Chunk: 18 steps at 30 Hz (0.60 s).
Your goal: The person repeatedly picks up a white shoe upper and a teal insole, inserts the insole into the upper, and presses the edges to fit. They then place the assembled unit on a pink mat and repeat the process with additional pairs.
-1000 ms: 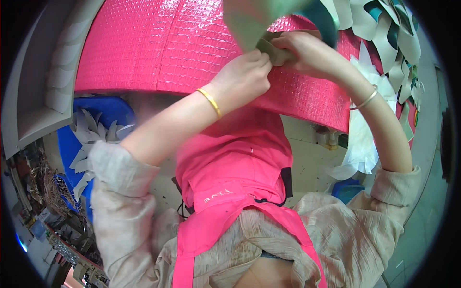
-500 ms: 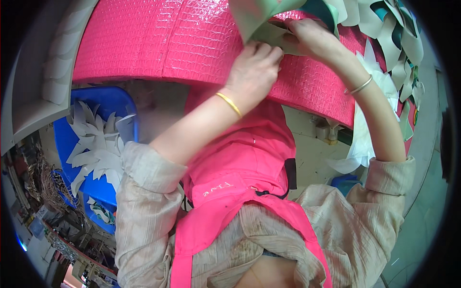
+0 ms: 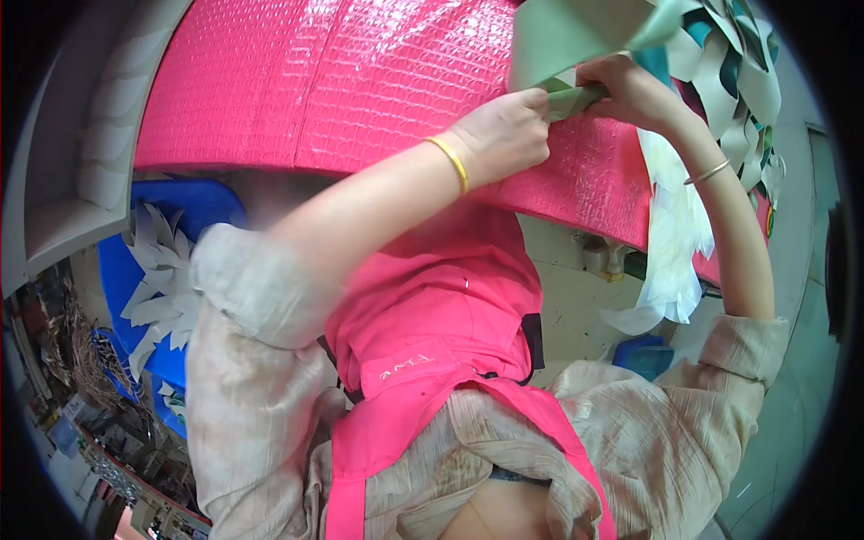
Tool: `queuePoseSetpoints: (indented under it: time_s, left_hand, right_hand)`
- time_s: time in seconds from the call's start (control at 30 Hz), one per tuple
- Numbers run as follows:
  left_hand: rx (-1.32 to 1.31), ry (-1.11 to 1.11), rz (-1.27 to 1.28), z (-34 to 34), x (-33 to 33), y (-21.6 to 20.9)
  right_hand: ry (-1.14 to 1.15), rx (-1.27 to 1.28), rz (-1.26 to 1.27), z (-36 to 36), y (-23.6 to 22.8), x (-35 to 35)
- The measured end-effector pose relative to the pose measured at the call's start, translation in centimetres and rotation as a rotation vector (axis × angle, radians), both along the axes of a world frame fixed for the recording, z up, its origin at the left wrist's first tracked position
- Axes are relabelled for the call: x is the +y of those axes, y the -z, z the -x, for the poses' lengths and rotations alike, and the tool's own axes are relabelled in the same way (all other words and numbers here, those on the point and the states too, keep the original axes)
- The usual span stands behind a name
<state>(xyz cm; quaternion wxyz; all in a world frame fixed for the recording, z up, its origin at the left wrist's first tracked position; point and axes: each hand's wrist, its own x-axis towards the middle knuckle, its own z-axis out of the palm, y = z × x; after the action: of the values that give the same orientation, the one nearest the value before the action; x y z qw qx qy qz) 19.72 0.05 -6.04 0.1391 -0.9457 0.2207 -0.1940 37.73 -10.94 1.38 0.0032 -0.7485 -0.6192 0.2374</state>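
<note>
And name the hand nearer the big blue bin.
Left. The left hand is to the right of the blue bin; the right hand is farther right, beyond the left one.

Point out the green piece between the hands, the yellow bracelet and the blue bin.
Green piece [image 3: 571,103], head view: its narrow lower part.
Yellow bracelet [image 3: 453,163], head view: middle of its band.
Blue bin [image 3: 211,200], head view: bare far wall.

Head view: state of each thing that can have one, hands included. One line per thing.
Left hand: closed on strip
Right hand: pinching strip
Green strip: held between both hands; whether joined to the larger green piece, unclear
Blue bin: open, holding pieces
Pale cut pieces: loose, heaped
White sheets: hanging
Left sleeve: rolled up
Right sleeve: rolled up
</note>
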Motion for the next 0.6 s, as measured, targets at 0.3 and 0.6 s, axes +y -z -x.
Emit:
queuePoseSetpoints:
  time_s: [0.3,0.6]
  left_hand:
    - [0.181,-0.098,0.044,7.5,3.4,-1.7]
    - [0.023,-0.166,0.035,8.8,3.8,-0.4]
  right_hand:
    - [0.003,0.377,0.142,4.6,-0.4,4.3]
    - [0.239,0.401,0.032,8.7,2.8,6.0]
